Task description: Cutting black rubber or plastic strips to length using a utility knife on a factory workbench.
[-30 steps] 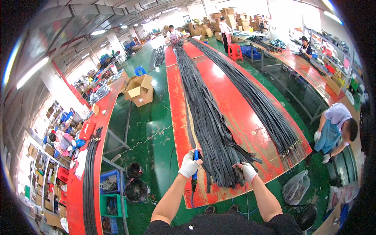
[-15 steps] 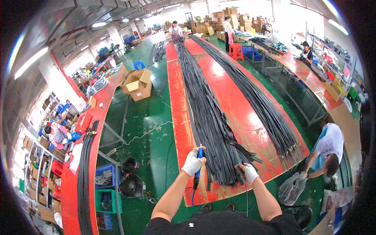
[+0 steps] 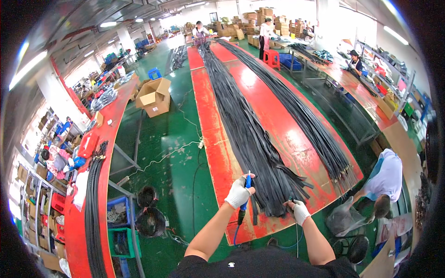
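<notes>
My left hand (image 3: 238,193), in a white glove, is closed round a blue pen-shaped tool (image 3: 248,181) held upright. Its lower end is black, and a blue cord (image 3: 236,235) runs down from it. Beside it, a long bundle of flat black strips (image 3: 245,148) lies along the red table (image 3: 215,162), its loose ends toward me. My right hand (image 3: 299,211), also gloved, is closed at the strips' near ends, fingertips pinched together. What it pinches is too small to make out. A thin pale cord (image 3: 297,238) hangs below that hand.
A second black bundle (image 3: 296,111) lies to the right on the same table. At the right a person (image 3: 384,178) bends over a clear plastic bag (image 3: 345,217). An open cardboard box (image 3: 154,97), a white cable (image 3: 171,152) and black tubs (image 3: 150,221) stand or lie on the green floor.
The view has shifted, so the table sits slightly differently in the picture. Both hands keep their grips at the near end of the strips. The person at the right has bent lower.
</notes>
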